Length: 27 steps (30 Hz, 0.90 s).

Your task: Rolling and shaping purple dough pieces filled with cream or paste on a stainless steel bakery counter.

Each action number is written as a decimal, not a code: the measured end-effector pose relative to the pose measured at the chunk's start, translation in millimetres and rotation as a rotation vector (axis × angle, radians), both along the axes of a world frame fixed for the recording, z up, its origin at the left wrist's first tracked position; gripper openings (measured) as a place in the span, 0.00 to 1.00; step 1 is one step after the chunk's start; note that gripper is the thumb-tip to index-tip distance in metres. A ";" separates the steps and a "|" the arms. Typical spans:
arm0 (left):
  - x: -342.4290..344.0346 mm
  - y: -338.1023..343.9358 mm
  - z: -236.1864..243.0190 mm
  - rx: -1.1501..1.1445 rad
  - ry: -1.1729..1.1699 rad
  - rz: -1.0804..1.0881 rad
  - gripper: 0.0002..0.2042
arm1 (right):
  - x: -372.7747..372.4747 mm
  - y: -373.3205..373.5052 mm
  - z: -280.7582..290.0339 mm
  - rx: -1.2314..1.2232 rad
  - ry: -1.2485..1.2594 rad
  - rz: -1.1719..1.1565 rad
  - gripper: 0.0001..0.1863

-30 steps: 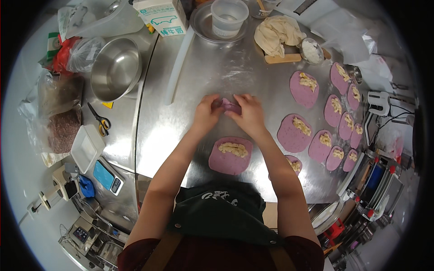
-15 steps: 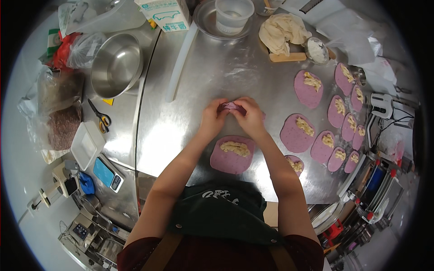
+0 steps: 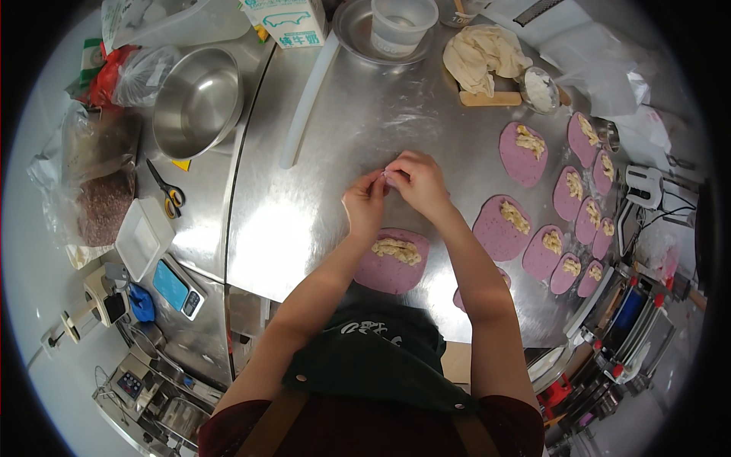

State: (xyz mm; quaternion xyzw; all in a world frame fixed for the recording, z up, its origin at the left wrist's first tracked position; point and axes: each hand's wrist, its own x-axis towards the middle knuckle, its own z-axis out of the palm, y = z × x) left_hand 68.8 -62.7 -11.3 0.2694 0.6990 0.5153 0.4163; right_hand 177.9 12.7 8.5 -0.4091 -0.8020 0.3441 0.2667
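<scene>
Fingers of my left hand (image 3: pixel 365 199) and my right hand (image 3: pixel 416 181) meet above the steel table, pinching a piece of purple dough (image 3: pixel 389 178) between them. Most of that dough is hidden behind the fingers. Closer to me lies a flat purple dough round (image 3: pixel 391 280) with a strip of pale yellow, lumpy filling (image 3: pixel 397 250) across its upper part. Right of my right forearm, a larger dough round (image 3: pixel 499 232) bears the same filling. One more dough piece (image 3: pixel 459 299) is partly covered by that forearm.
Several filled dough rounds (image 3: pixel 524 169) spread over the right side. At the back are a plastic tub (image 3: pixel 402 34), a beige cloth (image 3: pixel 480 57) and a bowl of white powder (image 3: pixel 540 93). A pale rod (image 3: pixel 308 107), steel bowl (image 3: pixel 196 99), scissors (image 3: pixel 169 190) and scale (image 3: pixel 178 288) lie left.
My hands have drawn closer together, the right one shifting over toward the left. The dough between them shows less. The whole view has shifted slightly.
</scene>
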 end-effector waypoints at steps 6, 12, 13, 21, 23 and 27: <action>1.4 -4.4 5.8 -0.016 0.168 -0.039 0.07 | 2.3 7.1 1.3 -0.121 0.017 0.055 0.11; 1.2 -7.9 2.4 0.101 -0.050 0.050 0.10 | -2.2 14.4 9.9 -0.249 -0.033 0.104 0.12; -1.2 -7.7 1.6 0.075 -0.013 0.006 0.09 | -2.9 16.0 9.2 -0.250 -0.033 0.103 0.12; 3.6 -7.0 7.1 -0.038 0.016 0.032 0.08 | -4.2 17.1 9.6 -0.439 -0.079 0.088 0.13; 1.4 -10.1 7.9 0.046 0.140 -0.058 0.08 | -0.8 15.0 6.9 -0.528 0.043 0.020 0.16; -4.1 -12.3 7.7 0.198 0.493 -0.066 0.08 | 8.7 10.9 9.6 -0.250 -0.070 0.072 0.22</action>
